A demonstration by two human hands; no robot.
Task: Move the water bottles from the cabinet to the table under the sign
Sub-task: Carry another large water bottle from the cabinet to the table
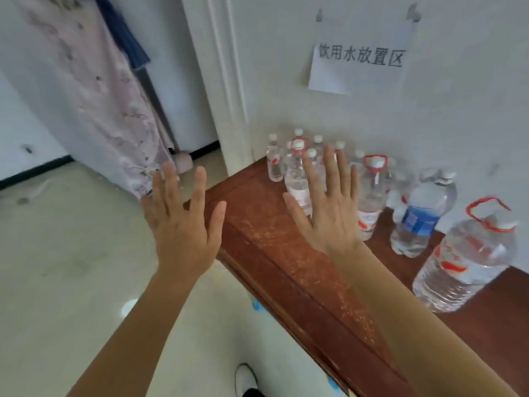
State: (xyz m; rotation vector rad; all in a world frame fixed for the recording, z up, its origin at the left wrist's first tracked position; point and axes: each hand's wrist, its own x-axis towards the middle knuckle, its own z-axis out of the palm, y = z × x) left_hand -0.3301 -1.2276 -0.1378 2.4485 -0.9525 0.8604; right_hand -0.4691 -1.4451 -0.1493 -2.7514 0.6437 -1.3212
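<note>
Several clear water bottles stand on the dark red wooden table (pixel 274 253) against the wall, below a white paper sign (pixel 359 58) with black characters. Small white-capped bottles (pixel 275 163) cluster at the far left. Larger bottles with red handles (pixel 372 193) stand to the right, along with a blue-labelled bottle (pixel 420 216) and a big jug (pixel 466 259) nearest me. My left hand (pixel 180 222) is held up flat with fingers spread, off the table's left edge. My right hand (pixel 329 202) is also flat and spread, raised in front of the bottles. Neither hand holds anything.
A pale floral garment (pixel 94 90) and a dark blue one hang at the left beside a white door frame (pixel 220 81). The floor (pixel 71 267) is light tile. My shoe (pixel 244 379) shows at the bottom near the table's front edge.
</note>
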